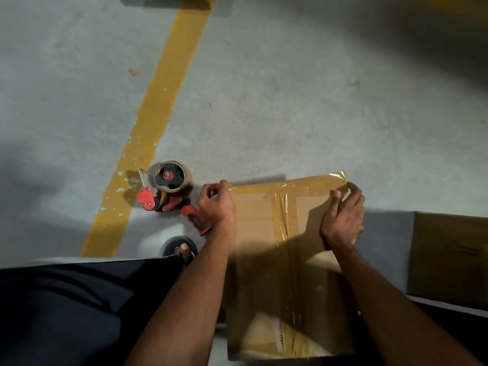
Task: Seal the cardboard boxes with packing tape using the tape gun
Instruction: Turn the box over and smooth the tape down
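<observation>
Head view, landmark: the cardboard box lying flat on the concrete floor in front of our knees.

We have both hands at the box's far edge. Left hand sits at the far-left corner, fingers curled and pinching the end of the cross strip of packing tape there. Right hand sits at the far-right corner, fingertips pinching and pressing the other end of the same strip, where a loose tab of tape sticks up past the corner. We judge the two-corner hold is there to pull the strip taut and rub it down over the edge.

A long strip already runs down the centre seam, crossed by the far strip.

Tape gun lies on the floor just left of the box, handle pointing toward us, parked within reach, untouched.

A second box stands just right of the first, probably next. A yellow floor line runs well left.
</observation>
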{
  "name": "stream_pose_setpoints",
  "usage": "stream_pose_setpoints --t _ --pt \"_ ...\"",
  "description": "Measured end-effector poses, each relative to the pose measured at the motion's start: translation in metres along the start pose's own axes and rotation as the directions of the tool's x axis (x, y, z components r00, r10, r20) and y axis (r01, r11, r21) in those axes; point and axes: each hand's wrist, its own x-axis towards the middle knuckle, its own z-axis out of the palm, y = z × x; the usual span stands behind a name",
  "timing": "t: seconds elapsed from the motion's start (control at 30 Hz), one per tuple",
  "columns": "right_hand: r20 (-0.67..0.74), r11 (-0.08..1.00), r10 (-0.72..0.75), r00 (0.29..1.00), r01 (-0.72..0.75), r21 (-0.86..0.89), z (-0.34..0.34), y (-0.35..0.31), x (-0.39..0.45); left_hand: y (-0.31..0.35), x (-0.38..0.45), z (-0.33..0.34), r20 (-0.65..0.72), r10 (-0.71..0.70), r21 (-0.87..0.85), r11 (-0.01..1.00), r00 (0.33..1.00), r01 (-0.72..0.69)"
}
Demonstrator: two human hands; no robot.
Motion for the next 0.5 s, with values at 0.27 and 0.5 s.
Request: stream_pose_setpoints --t 0.27,0.5 --pt "-0.142 0.996 -0.079 0.987 0.073 -0.047 0.005 -0.007 -0.006 0.008 0.021 0.003 0.071 -0.048 -0.016 0.999 0.996 0.049" --pt "0.301 0.743 -0.644 0.703 0.668 0.028 0.050 -0.068 -0.045 -0.020 0.016 -0.002 0.524 0.625 0.373 0.442 0.578 -0.816"
